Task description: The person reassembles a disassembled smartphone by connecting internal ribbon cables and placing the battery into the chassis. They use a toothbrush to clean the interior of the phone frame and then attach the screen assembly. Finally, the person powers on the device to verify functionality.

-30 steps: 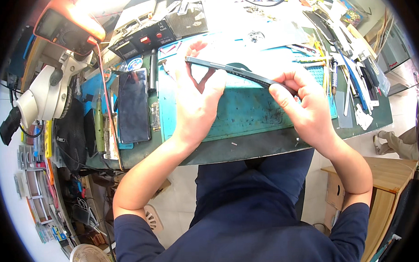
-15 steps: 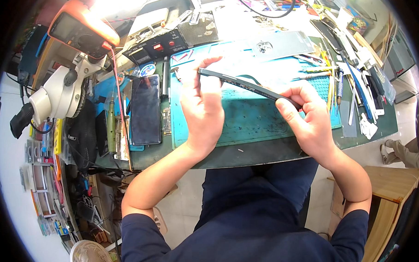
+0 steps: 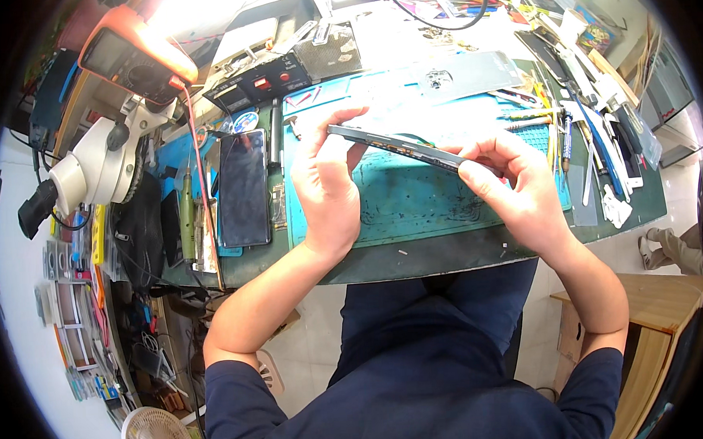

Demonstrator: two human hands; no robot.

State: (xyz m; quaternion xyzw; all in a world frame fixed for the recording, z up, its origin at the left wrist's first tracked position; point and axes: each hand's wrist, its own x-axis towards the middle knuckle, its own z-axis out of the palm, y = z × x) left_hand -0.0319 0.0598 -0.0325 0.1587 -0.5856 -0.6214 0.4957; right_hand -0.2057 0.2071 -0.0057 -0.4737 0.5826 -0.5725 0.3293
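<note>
At the ends of the device (image 3: 399,146): fingers of both the left hand (image 3: 328,174) and the right hand (image 3: 516,179) closed on it, one hand per end.
Right grip: thumb along the near edge, fingers curled behind; fingertips partly hidden.
Left grip: far end caught between thumb and fingers; exact contacts cannot be told.
Device: thin, dark, seen nearly edge-on; raised over the blue mat (image 3: 421,205), left end farther from the body, right end nearer.
Handling: judged light and stiff, smooth enough to slip; flat faces likely fragile under bending or point pressure.
Hold: best taken by the rims near both ends, lightly and without twisting.
Wrists: left nearly upright in view, palm turned inward; right angled in toward the device.
Forearms: left forearm (image 3: 280,288) and right forearm (image 3: 590,281) converge from the lower sides, elbows bent and spread, hands above the bench (image 3: 422,256).
Beside the mat: a dark phone (image 3: 244,194) lying left of the left hand.
On the mat's far side: a grey panel (image 3: 478,74), beyond the hands.
</note>
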